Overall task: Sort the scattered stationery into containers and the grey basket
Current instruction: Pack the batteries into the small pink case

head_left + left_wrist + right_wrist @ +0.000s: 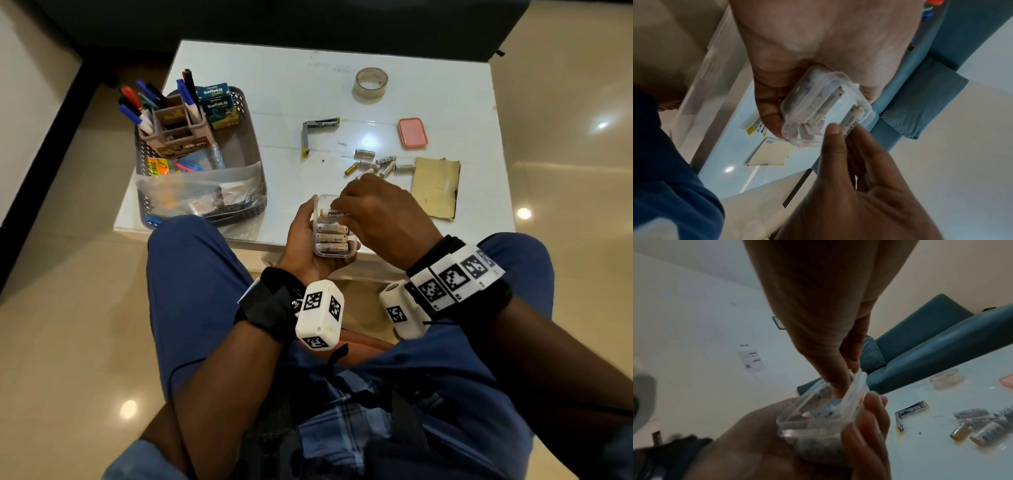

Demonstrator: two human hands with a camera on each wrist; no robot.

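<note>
Currently the left hand (301,240) cups a clear plastic box (334,236) from beneath, fingers curled round it, held over the near edge of the tabletop (462,96). Several batteries lie stacked side by side inside the box. Right hand (380,212) is over the box's far end, thumb and fingers pinching one battery (852,121) at the rim. Loose batteries (378,164) lie scattered right of centre, beside a brown paper piece (436,185). Pink lid (412,133), stapler (317,132) and tape roll (371,84) sit farther back. Grey basket (255,164) occupies the left edge, holding a pen organiser (171,126), small cartons and a plastic bag.
</note>
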